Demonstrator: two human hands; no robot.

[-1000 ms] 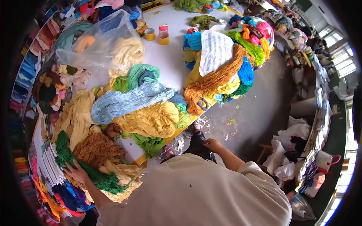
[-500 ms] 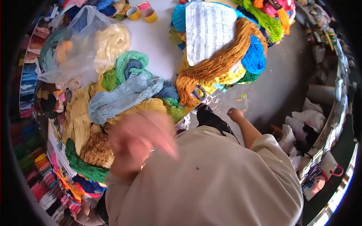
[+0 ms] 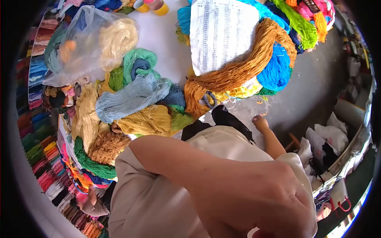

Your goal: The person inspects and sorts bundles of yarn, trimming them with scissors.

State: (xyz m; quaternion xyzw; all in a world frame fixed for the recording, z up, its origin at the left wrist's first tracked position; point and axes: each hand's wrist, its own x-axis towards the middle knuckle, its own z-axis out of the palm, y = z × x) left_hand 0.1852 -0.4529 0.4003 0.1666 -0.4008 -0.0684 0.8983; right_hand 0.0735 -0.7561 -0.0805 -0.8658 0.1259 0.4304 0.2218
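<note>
My left hand (image 3: 270, 198) is raised close to the camera, across the front of my beige shirt (image 3: 158, 194). Its back faces me, its fingers curl under, and whatever they may hold is hidden. Out at my right side, my right hand (image 3: 260, 123) is small in view above the grey floor, its fingers drawn in. Nearest to it on the table lie a rust-brown skein of yarn (image 3: 234, 75) and a bright blue skein (image 3: 276, 69). A printed sheet (image 3: 222, 37) rests beside the brown one. Light blue (image 3: 135, 97) and mustard (image 3: 147, 121) skeins lie left of centre.
A clear plastic bag (image 3: 85, 43) with cream yarn sits at the table's back left. Yellow cups (image 3: 160, 8) stand at the far edge. Rows of coloured yarn (image 3: 37, 75) line the left. White sacks (image 3: 331, 137) are on the floor at right.
My left hand, blurred over the left of my lap before, has swung right and up toward the camera. The whole view has shifted slightly. My right hand stays low at my side.
</note>
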